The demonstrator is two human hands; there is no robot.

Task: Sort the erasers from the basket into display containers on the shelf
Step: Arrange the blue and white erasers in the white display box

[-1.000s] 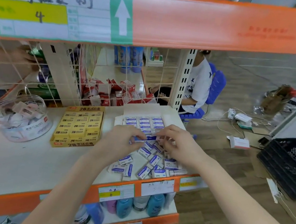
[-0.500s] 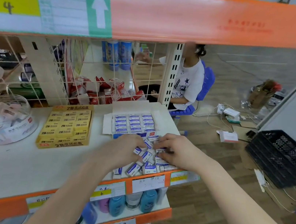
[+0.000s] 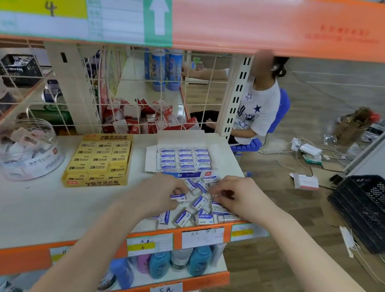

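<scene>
Two hands work in front of the white display box [image 3: 220, 150], which lies open at the back right of the shelf [image 3: 15, 206]. The box holds boxed erasers [image 3: 180, 159] with blue-and-white sleeves, lying flat in three columns; four rows show, so about twelve on top.

Touching the front edge of that box lies a loose pile of erasers [image 3: 198, 209] of the same kind. At least a dozen can be counted, lying at all angles down to the shelf's orange lip; the hands hide others.

The left hand [image 3: 161, 196] is over the pile's left side, in front of the box. Its grip is narrow: thumb and fingertips pinch a single eraser [image 3: 178, 196] by its ends, just above the pile. The right hand [image 3: 236, 197] is on the pile's right side, fingers curled down among the erasers. Whether its grip has hold of one cannot be told.

Just left of the white box is one yellow tray [image 3: 70, 177], packed full with yellow 2B erasers [image 3: 102, 159] in three columns of roughly five. Further left of it stands one clear round tub [image 3: 21, 165], holding a jumble of wrapped pieces too blurred to count.

On the floor well right of the white box sits one black crate [image 3: 374, 210].
</scene>
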